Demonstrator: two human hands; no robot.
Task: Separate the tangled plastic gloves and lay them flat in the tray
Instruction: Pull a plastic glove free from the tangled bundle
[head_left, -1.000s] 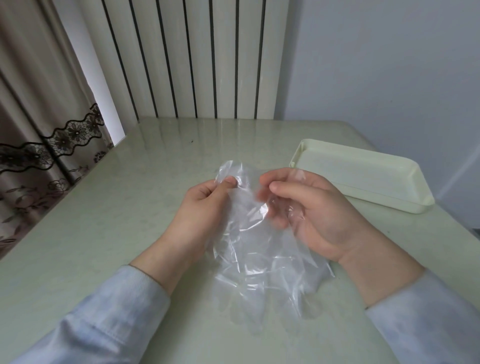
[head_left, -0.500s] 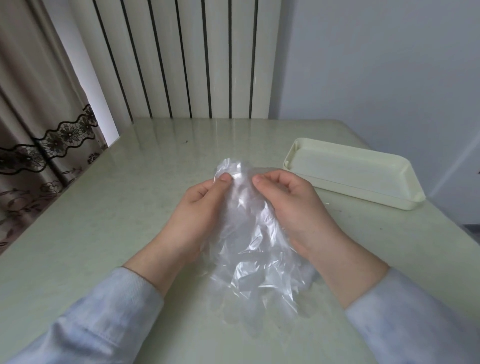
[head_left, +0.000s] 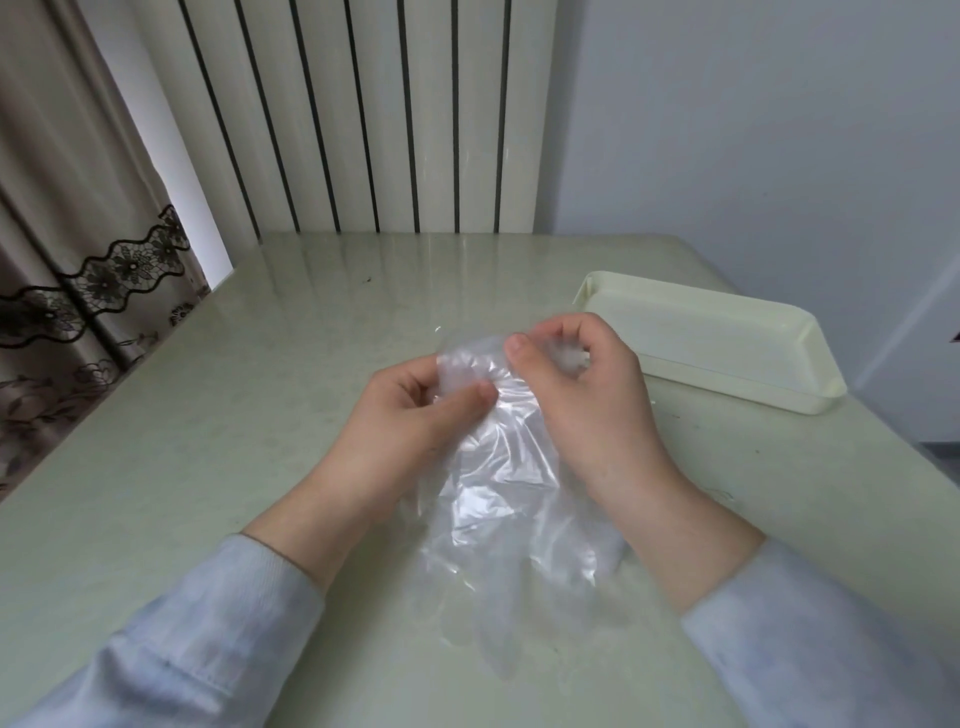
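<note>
Pale glossy table (head_left: 234, 441) with a cream tray (head_left: 701, 332)

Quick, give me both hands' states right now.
Left hand: pinching the gloves.
Right hand: pinching the gloves too.

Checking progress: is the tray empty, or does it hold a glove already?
Empty, it seems: the tray shows only bare cream floor. The clear gloves are bunched between the left hand and right hand.
</note>
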